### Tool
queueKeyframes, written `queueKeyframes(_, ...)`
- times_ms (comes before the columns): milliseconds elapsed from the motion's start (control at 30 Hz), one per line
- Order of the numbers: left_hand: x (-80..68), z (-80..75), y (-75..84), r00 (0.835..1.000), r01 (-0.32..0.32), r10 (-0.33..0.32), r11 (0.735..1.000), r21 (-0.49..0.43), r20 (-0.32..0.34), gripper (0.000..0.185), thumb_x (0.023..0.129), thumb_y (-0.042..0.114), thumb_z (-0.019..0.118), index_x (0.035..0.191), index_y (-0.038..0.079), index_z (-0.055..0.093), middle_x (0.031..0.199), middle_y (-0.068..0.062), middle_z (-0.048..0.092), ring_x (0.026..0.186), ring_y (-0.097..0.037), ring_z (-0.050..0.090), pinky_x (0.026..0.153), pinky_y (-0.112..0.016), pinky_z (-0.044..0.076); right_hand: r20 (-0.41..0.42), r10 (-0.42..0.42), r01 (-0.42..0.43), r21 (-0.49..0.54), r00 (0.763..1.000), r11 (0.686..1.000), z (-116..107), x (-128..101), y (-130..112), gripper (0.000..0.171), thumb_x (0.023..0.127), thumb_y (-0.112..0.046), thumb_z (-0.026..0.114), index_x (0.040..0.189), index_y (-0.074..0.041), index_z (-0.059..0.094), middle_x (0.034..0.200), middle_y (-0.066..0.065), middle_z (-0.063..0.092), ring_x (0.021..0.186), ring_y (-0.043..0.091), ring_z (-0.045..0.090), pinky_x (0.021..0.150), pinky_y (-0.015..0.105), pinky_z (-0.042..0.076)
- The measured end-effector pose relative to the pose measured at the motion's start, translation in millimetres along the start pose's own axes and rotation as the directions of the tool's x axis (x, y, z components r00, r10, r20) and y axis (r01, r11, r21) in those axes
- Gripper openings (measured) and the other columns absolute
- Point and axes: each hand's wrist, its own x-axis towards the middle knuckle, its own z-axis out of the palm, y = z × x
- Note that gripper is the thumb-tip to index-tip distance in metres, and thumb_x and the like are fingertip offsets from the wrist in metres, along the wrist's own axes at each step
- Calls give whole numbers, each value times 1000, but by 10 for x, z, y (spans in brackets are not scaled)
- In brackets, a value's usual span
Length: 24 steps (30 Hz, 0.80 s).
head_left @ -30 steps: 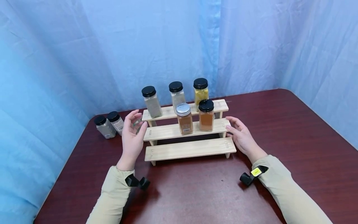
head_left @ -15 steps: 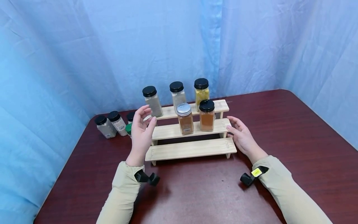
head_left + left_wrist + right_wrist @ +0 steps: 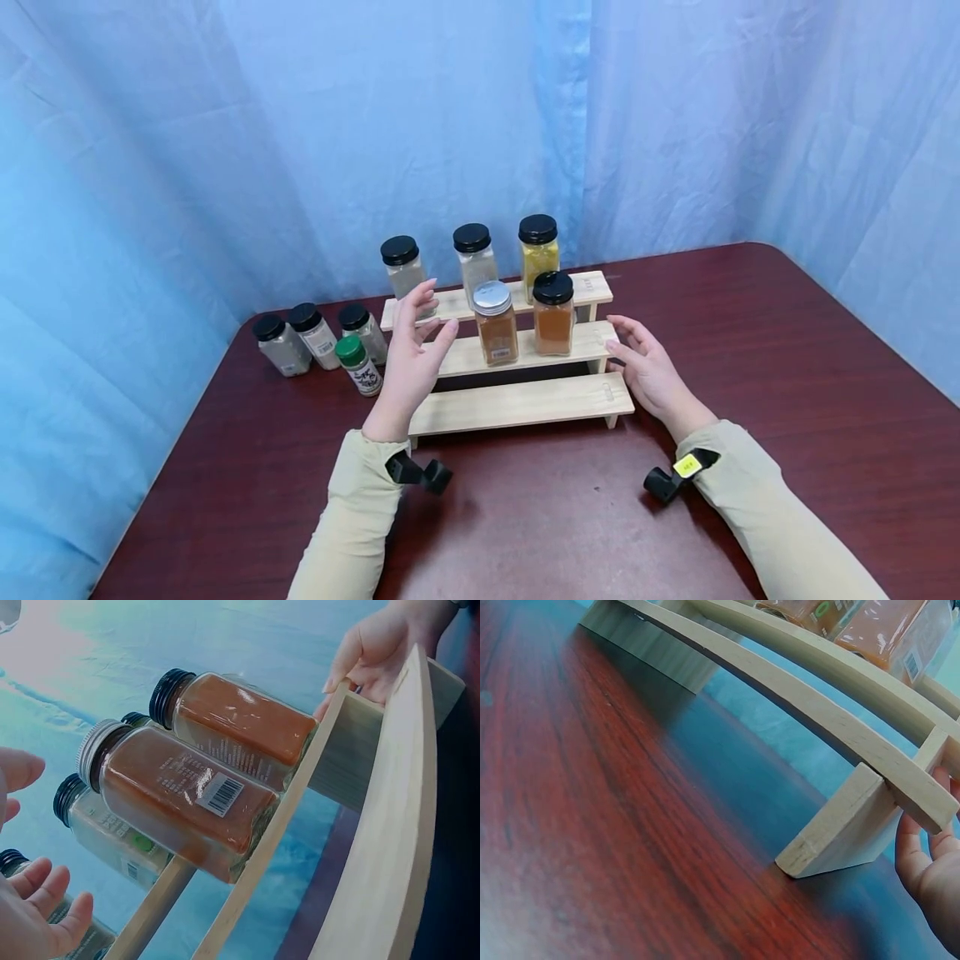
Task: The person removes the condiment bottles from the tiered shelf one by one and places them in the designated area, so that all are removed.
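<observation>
A three-step wooden spice rack (image 3: 517, 407) stands on the table. On its middle step are a silver-lidded spice jar (image 3: 497, 335) and a black-lidded spice jar (image 3: 553, 329), both with orange-brown powder. My left hand (image 3: 405, 371) hovers before the rack's left part, left of the silver-lidded jar, fingers spread and holding nothing. With thumb and fingers, my right hand (image 3: 660, 379) holds the rack's right end at the middle step; the left wrist view shows this hand (image 3: 379, 656) there too. Across the bottom step (image 3: 810, 697) no jar stands in the right wrist view.
Along the top step stand a grey-powder jar (image 3: 406, 277), a pale jar (image 3: 477, 267) and a yellow jar (image 3: 538, 262). Left of the rack are a green-lidded shaker (image 3: 366, 377) and black-lidded jars (image 3: 321, 343). Blue curtains (image 3: 300, 150) hang behind the table (image 3: 555, 508).
My left hand has moved right, from beside the rack's left end to in front of it, uncovering the green-lidded shaker and a black-lidded jar. My right hand stays at the rack.
</observation>
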Motion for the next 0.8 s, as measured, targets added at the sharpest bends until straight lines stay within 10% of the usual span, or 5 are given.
queueKeyframes(800, 63, 283, -68, 983, -28, 26, 1000, 6, 180, 61, 93, 10, 60, 146, 15, 31, 141, -15, 33, 132, -29, 40, 108, -44, 37, 6, -3, 4, -27, 1000, 1000, 4, -14, -29, 33, 98, -11, 50, 130, -13, 42, 123, -8, 40, 102, 2, 51, 78, 19, 45)
